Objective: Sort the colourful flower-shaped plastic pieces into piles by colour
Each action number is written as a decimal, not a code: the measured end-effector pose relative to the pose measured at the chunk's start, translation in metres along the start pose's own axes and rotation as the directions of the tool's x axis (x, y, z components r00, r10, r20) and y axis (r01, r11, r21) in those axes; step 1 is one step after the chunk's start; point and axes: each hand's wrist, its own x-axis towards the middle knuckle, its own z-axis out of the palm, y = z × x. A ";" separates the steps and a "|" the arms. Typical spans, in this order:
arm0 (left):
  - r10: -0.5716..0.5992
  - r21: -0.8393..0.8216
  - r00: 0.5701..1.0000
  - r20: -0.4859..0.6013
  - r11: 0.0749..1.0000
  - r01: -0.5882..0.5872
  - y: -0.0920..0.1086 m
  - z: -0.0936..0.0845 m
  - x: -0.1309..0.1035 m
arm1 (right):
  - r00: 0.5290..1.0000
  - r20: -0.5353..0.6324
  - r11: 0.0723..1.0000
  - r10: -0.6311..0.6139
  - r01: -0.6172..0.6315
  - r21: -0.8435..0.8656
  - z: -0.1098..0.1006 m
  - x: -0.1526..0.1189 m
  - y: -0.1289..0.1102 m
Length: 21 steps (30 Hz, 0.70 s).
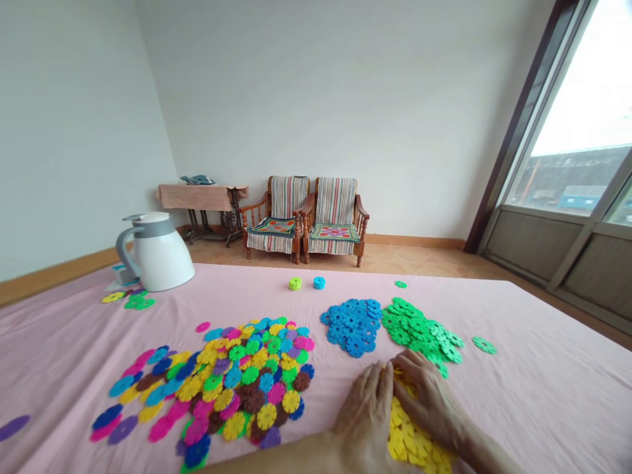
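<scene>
Yellow discs (412, 434) between and beneath left hand (369, 398) and right hand (428, 395), grip unclenched

The spread cloth (543, 368) is plain pink. On it, the discs in one pile (409, 441) are all yellow, in another pile (353, 326) blue, in a third (415, 329) green. The mixed heap (249, 375) is speckled pink, yellow, green, brown, purple and two blues. One small stack (295, 284) is lime, its neighbour (319, 283) bright blue. The jug (162, 260) is white with grey trim. Striped chair covers (289, 197) run cream, red and grey; the seat pads (336, 232) carry red motifs with green edging.
</scene>
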 end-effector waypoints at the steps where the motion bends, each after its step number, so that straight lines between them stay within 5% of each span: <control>1: 0.008 0.001 1.000 -0.004 1.000 -0.008 0.002 0.002 0.002 | 1.000 0.005 1.000 -0.001 0.001 0.010 -0.002 -0.002 0.001; 6: 0.045 -0.011 0.998 -0.032 0.999 -0.045 0.012 0.001 0.008 | 0.995 -0.102 0.998 0.006 0.001 0.066 -0.012 -0.006 0.033; 10: 0.040 -0.019 0.999 -0.003 0.999 -0.040 0.013 -0.002 0.006 | 0.921 -0.283 0.960 0.268 -0.279 0.002 -0.019 -0.004 0.090; 13: 0.006 -0.016 1.000 0.021 1.000 -0.006 0.011 0.000 0.005 | 0.944 -0.169 0.951 0.285 -0.300 -0.074 -0.020 -0.002 0.120; 16: 0.003 -0.014 1.000 0.029 1.000 -0.002 0.009 0.003 0.006 | 0.954 -0.102 0.951 0.282 -0.293 -0.103 -0.016 0.002 0.131; 21: 0.037 -0.001 0.999 0.020 0.999 -0.037 0.007 0.004 0.008 | 0.938 -0.216 0.924 0.271 -0.316 -0.215 -0.007 0.015 0.128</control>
